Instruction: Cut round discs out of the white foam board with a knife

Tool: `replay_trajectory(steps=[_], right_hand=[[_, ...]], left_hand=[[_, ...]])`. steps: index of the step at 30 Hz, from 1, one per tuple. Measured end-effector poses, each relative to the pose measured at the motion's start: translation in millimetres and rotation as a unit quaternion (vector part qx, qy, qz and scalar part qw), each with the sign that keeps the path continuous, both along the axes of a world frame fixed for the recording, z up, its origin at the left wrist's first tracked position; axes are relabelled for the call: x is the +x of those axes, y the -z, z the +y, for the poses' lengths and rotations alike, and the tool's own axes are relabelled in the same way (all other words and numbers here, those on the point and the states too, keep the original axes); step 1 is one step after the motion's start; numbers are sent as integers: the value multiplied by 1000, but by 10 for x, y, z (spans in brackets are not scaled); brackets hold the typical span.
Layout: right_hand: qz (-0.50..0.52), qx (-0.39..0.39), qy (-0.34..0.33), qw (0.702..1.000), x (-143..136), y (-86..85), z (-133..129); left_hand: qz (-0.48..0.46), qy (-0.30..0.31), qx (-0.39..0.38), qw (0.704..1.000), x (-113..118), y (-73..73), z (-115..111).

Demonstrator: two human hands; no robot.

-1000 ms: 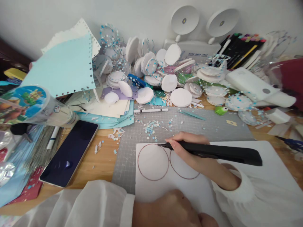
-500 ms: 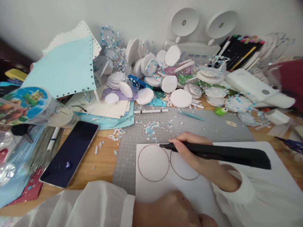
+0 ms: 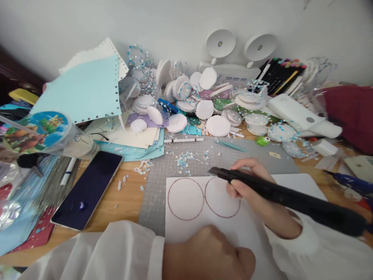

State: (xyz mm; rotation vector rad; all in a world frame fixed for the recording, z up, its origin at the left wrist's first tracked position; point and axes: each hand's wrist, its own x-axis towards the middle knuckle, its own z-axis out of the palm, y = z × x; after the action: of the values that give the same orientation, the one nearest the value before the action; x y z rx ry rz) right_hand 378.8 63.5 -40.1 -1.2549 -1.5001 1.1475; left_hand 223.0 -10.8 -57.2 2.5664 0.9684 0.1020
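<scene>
White paper (image 3: pixel 186 200) lies on the grey mat (image 3: pixel 153 202), discs (image 3: pixel 218 125) crowding behind; desk (image 3: pixel 125 198) shows between mat and phone (image 3: pixel 87 190). Left hand (image 3: pixel 210 252) I can't tell, fingers hidden; right fingers (image 3: pixel 250 163) grip a cutter (image 3: pixel 279 194) near the paper's far edge.

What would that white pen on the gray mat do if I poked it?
The white pen might roll, since its barrel looks long and round. It's probably light, being so slim. The paper bits nearer the hands could slow it.
</scene>
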Motion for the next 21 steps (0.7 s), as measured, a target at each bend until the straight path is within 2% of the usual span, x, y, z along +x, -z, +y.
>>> replay_trajectory(steps=[2, 4, 6, 8, 11, 12, 17, 21], right_hand=[[-26, 39, -7, 999, -71, 52, -42], [-64, 86, -13, 994, -138, 96, -50], [-99, 116, -23, 988, -175, 130, -43], [-119, 125, -29, 985, -175, 155, -40], [-145, 124, -28, 981, -144, 174, -45], [-153, 126, -31, 980, -137, 176, -46], [-170, 148, -61, 972, -157, 171, -35], [-169, 181, -59, 967, -177, 184, -25]], left_hand=[[16, -9, -29, 999, -6, -97, 59], [35, -72, -54, 995, 10, -137, 79], [17, -112, -49, 992, 37, -120, 61], [-10, -122, -33, 992, 63, -80, 31], [19, -155, -37, 987, 80, -48, 11], [31, -158, -37, 986, 75, -48, 13], [7, -87, -2, 996, -12, -70, 22], [24, -92, -20, 995, -30, -79, 11]])
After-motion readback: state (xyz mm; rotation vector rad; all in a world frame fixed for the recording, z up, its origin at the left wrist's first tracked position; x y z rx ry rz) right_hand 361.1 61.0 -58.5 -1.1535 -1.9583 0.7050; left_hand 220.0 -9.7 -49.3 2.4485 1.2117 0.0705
